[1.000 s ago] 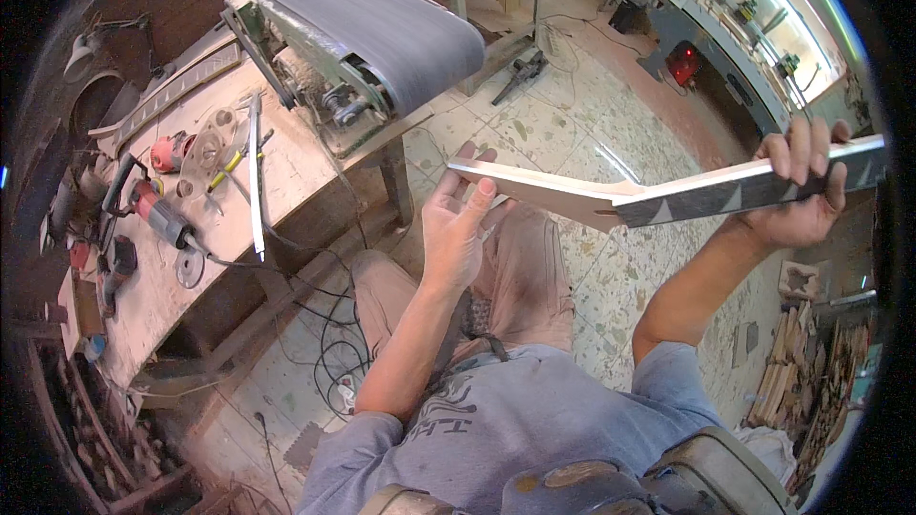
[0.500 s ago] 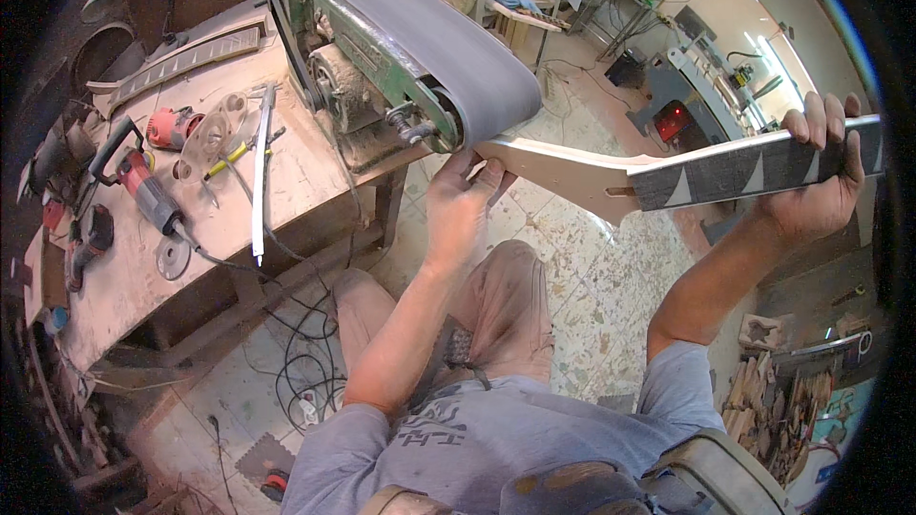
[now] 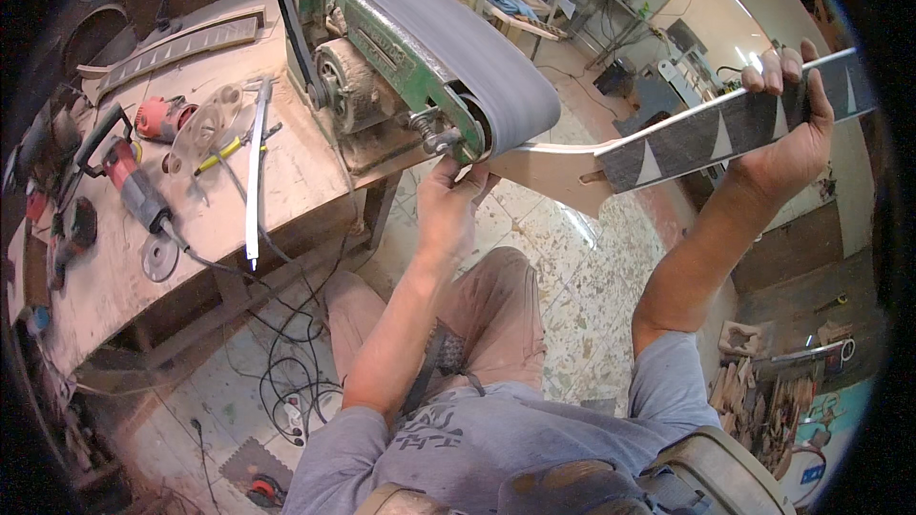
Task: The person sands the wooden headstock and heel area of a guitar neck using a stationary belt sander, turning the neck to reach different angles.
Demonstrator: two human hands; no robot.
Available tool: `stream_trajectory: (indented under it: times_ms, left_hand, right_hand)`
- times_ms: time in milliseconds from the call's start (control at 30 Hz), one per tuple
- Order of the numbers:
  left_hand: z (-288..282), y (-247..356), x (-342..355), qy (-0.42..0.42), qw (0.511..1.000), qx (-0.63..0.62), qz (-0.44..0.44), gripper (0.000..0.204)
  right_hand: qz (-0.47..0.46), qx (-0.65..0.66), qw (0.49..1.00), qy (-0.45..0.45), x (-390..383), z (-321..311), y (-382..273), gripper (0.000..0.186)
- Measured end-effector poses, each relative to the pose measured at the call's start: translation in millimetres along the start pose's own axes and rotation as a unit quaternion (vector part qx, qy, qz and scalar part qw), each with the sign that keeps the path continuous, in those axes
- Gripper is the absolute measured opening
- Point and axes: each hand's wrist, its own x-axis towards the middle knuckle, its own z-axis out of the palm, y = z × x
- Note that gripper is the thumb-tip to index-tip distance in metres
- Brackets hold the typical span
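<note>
A guitar neck point(image 3: 701, 131) slants up to the right, with a dark fretboard and pale triangular inlays. Its bare wooden headstock point(image 3: 553, 176) meets the underside of the rounded front end of a belt sander point(image 3: 468, 48), whose grey belt looks blurred. My left hand point(image 3: 448, 205) is closed on the headstock's tip just below the roller; its fingertips are partly hidden there. Higher up at the right, my right hand point(image 3: 787, 124) wraps round the neck, fingers over the upper edge and palm beneath.
The sander stands on a dusty workbench point(image 3: 219, 238). Left of it lie a red angle grinder point(image 3: 138, 181), a caliper point(image 3: 256, 172) and another fretted neck point(image 3: 181, 52). Black cables point(image 3: 296, 362) coil on the floor by my legs. Wood offcuts point(image 3: 754, 401) stand at the lower right.
The neck has tilted, its far right end swinging upward with my right hand. The headstock sits more under the sander's roller, and my left hand stays at its tip. The view has shifted slightly.
</note>
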Motion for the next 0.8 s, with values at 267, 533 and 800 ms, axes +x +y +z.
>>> stream_trajectory:
  times_ms: [267, 533, 800]
  left_hand:
    - [-8.7, -3.9, 5.7, 0.023, 1.000, -0.017, -0.002, 0.022]
    - [17.1, -6.9, -7.5, -0.014, 0.997, -0.080, 0.014, 0.026]
    - [-5.8, -12.4, 5.0, 0.005, 0.998, -0.061, 0.004, 0.022]
  right_hand:
    - [-0.026, -0.091, 0.994, 0.063, -0.2, 28.0, 31.6, 0.033]
    - [-0.002, -0.069, 0.997, 0.019, 27.9, 2.3, 3.3, 0.032]
    - [0.002, -0.072, 0.996, 0.055, 13.0, 17.7, 24.7, 0.029]
